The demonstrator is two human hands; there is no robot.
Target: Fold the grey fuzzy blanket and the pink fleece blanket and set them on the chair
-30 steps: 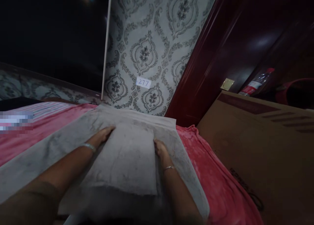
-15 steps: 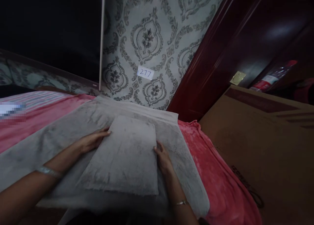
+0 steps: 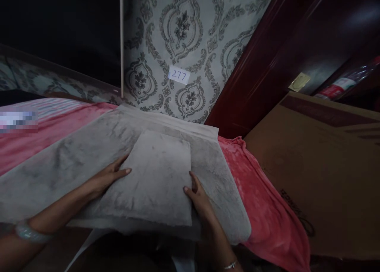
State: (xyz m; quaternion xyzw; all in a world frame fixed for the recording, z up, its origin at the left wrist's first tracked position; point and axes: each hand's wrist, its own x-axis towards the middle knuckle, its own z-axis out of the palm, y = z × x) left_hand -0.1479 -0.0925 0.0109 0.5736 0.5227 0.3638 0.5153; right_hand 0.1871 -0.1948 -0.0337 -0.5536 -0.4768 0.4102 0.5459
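Observation:
A folded piece of grey plush cloth (image 3: 157,177) lies on a larger spread of the same grey cloth (image 3: 80,157). My left hand (image 3: 108,177) is at the folded piece's left edge, thumb on top and fingers along the side. At the right edge my right hand (image 3: 198,193) takes hold likewise, its thumb on the upper face and the index finger against the border. The remaining fingertips of both hands are partly hidden. A pale band (image 3: 172,121) runs along the far edge of the larger cloth.
Pink-red fabric (image 3: 237,177) lies under the grey cloth and hangs down at the right. Beside it stands a large cardboard box (image 3: 320,165), with a plastic bottle (image 3: 341,86) behind. A dark screen (image 3: 62,34) and a wall label (image 3: 179,75) are at the back.
My left thumb has come down onto the folded cloth, and my right thumb sits a little further over its edge. The view has shifted slightly; the cloth keeps its shape.

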